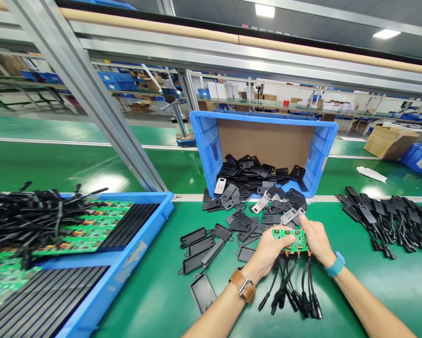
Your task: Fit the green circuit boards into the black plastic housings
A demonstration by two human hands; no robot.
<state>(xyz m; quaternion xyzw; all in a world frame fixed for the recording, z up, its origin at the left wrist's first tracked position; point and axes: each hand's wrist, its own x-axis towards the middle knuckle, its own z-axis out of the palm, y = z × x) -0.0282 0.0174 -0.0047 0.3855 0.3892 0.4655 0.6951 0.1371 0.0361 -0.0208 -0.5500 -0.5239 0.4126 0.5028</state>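
Observation:
Both hands grip a green circuit board panel (298, 241) with small displays along its upper edge. My left hand (272, 249) is closed on its left part, the thumb lying across the front. At the panel's right end, my right hand (316, 239) is closed with its thumb upright by the edge. Black cables (290, 286) with connector ends hang from the panel's lower side toward the table. Just beyond the hands lie loose black plastic covers (242, 217). Open black housings (203, 288) rest left of my left hand.
A tipped blue bin (263, 116) spills black covers onto the green table (154, 286). The blue tray (117, 277) at left holds cabled boards and black strips. Finished-looking cabled units (387, 213) lie right, near a white glove (371, 174). A metal post (91, 98) rises at left.

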